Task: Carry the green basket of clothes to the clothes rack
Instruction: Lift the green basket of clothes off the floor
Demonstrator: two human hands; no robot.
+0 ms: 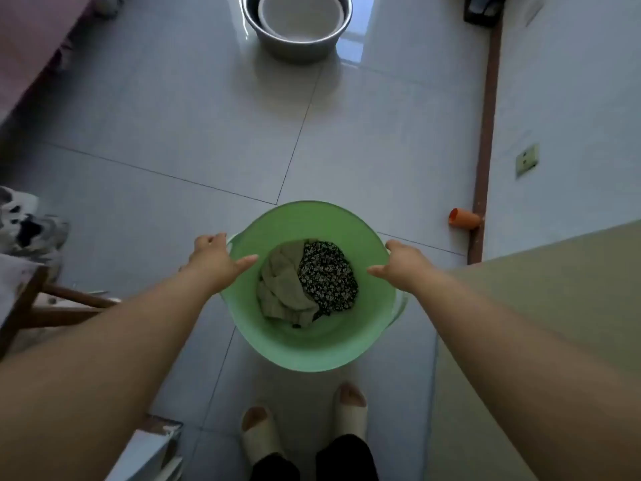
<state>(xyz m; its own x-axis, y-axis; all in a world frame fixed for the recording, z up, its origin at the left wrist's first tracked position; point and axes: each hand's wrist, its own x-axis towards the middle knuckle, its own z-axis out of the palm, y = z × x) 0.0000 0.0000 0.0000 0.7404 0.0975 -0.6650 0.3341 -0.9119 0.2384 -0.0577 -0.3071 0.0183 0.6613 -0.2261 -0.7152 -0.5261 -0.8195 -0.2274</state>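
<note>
A round green basket (pixel 307 357) sits low in front of me over the tiled floor, just ahead of my feet. Inside lie a beige cloth (pixel 281 284) and a dark flowered garment (pixel 326 276). My left hand (pixel 215 258) grips the basket's left rim, thumb inside the wall and fingers curled over the outer edge. On the opposite side my right hand (pixel 402 263) holds the right rim the same way. I cannot tell whether the basket rests on the floor or hangs just above it. No clothes rack is in view.
A steel basin (pixel 298 46) holding a white bowl stands on the floor straight ahead. An orange cup (pixel 463 218) lies by the right wall. A wooden stool (pixel 52 300) and a black-and-white cloth (pixel 24 220) are at the left. An olive surface (pixel 555 307) fills the right.
</note>
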